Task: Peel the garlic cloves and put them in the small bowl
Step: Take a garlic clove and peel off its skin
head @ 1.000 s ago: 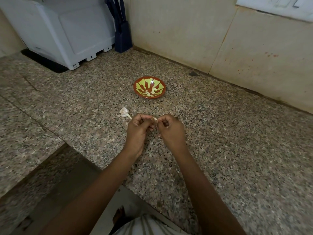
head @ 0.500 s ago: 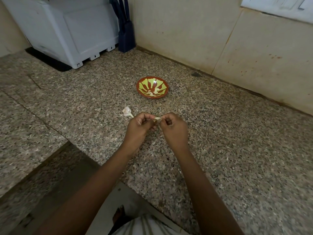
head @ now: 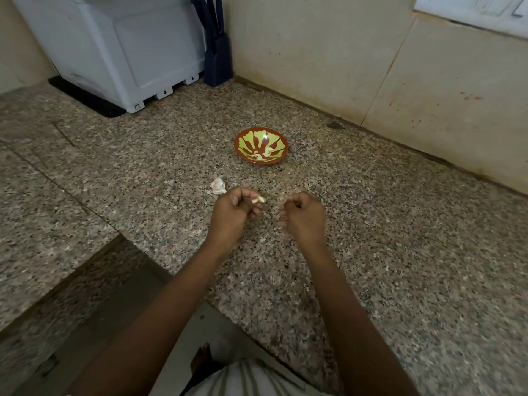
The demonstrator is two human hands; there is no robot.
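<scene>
My left hand (head: 233, 214) pinches a pale garlic clove (head: 259, 199) between thumb and fingertips, just above the granite counter. A hand's width to its right, my right hand (head: 303, 217) has its fingers curled; a tiny flake of skin shows under it, and I cannot tell whether it holds that. A piece of garlic bulb (head: 218, 186) lies on the counter just beyond my left hand. The small red bowl with a green pattern (head: 261, 146) stands farther back, with a few pale peeled cloves (head: 264, 154) inside.
A white appliance (head: 123, 50) on a black mat stands at the back left, with a dark blue knife block (head: 217, 57) beside it in the corner. Tiled walls close off the back and right. The counter's front edge drops away at the lower left.
My hands were together working on the clove; now they have pulled apart, the clove staying in my left hand and my right hand moving to the right.
</scene>
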